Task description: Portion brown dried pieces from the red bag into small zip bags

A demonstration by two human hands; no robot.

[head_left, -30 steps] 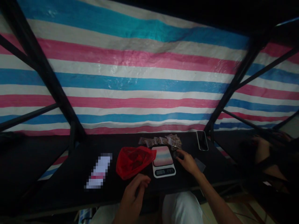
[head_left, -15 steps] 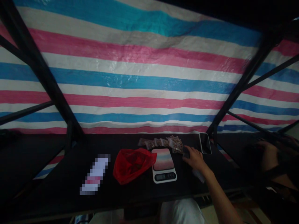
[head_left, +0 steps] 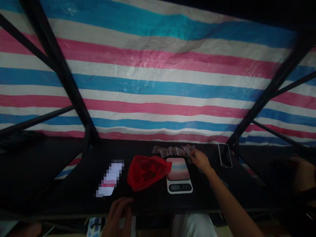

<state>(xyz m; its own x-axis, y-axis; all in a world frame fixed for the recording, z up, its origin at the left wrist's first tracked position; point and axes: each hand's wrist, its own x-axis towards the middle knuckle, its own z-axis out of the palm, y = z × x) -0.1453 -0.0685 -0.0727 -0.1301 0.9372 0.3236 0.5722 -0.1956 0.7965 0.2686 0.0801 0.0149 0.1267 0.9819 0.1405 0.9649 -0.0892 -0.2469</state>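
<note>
Small clear plastic packets (head_left: 165, 152) with brownish contents lie in a row at the back of the black table. My right hand (head_left: 200, 160) is at the right end of this row, fingers closed on a small packet (head_left: 189, 159) that they partly cover. Just in front of the row stands a white kitchen scale (head_left: 179, 186) with a shiny plate and a small display. To its left, an open red plastic bag (head_left: 142, 184) touches the scale's edge. My left hand (head_left: 119, 212) is over the table's front edge, below the bag, fingers apart and holding nothing.
A phone (head_left: 224, 155) lies at the back right, and a blurred-out pale oblong (head_left: 110, 179) at the left. Black metal posts (head_left: 74, 95) frame the table before a striped plastic sheet (head_left: 163, 89). Another person's hand (head_left: 304, 172) shows at the far right.
My right hand has moved left and slightly back, onto the packets. My left hand has come into view at the front edge. The whole view has shifted a little.
</note>
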